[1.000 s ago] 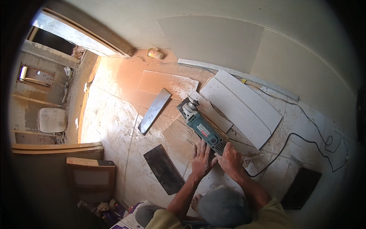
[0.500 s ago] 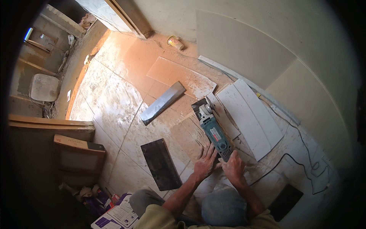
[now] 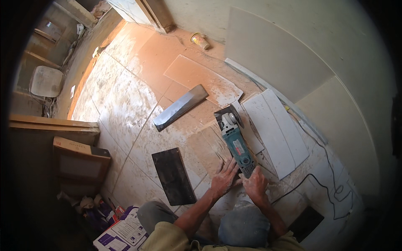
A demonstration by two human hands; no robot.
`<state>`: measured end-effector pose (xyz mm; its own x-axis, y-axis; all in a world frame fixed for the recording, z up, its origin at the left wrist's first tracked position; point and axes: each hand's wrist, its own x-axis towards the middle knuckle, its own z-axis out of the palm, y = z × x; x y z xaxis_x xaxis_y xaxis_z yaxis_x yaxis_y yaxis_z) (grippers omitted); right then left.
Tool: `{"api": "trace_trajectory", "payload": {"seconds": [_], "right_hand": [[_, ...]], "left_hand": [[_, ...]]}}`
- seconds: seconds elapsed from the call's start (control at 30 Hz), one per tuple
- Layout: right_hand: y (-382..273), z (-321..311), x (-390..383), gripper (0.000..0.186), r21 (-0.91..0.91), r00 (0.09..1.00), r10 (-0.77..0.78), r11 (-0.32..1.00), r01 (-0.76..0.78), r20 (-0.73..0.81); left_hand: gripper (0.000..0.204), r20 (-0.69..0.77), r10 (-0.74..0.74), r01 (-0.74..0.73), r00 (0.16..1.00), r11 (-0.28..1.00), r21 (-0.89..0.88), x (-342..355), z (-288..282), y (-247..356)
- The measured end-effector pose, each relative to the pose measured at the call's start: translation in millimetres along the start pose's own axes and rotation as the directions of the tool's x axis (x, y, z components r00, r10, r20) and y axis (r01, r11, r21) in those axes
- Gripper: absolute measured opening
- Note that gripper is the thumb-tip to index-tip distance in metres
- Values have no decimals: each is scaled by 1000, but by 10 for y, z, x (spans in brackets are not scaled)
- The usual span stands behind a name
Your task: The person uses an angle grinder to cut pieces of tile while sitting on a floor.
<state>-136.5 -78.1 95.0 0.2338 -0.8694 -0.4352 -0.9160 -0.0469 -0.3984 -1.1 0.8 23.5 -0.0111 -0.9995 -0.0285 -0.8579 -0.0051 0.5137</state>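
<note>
My right hand (image 3: 255,182) is wrapped round the rear end of a teal angle grinder (image 3: 238,148), whose metal head and disc point away from me over a dusty strip among the cut tiles. My left hand (image 3: 224,178) lies beside the grinder's body, fingers spread over a dusty beige tile (image 3: 201,146). A black tile (image 3: 173,175) lies to the left, and a shiny grey strip (image 3: 180,107) is farther forward. Right of the grinder are stacked white pieces (image 3: 274,134). Whatever is directly under the grinder is mostly hidden.
Grey boards (image 3: 268,54) lean on the right wall, with a cable (image 3: 310,175) below. A cup (image 3: 200,41) lies near the wall. A cardboard box (image 3: 81,159) and printed packaging (image 3: 121,230) stand at lower left. A doorway opens along the left, and a loose tile (image 3: 203,79) lies forward.
The camera view has turned, shifting the room. The grinder's head appears swung slightly rightward and more upright in the picture; my hands keep about the same positions on and beside it.
</note>
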Motion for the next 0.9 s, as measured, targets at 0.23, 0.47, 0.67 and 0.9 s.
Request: {"api": "trace_trajectory", "payload": {"seconds": [0.23,0.47,0.67,0.9], "right_hand": [[-74,-42,16,55,-1,999,46,999,-46,27],[-119,-91,29,52,-2,997,64,998,-64,52],[-126,-84,56,52,11,996,67,998,-68,57],[-156,-123,103,53,6,993,82,997,-82,89]], "left_hand": [[72,5,-6,6,1000,1000,-16,-8,30,-7],[76,-11,-7,6,1000,997,-83,10,0,3],[74,2,-5,5,1000,997,-78,11,-14,2],[70,-12,11,-12,1000,997,-70,2,-2,-10]]}}
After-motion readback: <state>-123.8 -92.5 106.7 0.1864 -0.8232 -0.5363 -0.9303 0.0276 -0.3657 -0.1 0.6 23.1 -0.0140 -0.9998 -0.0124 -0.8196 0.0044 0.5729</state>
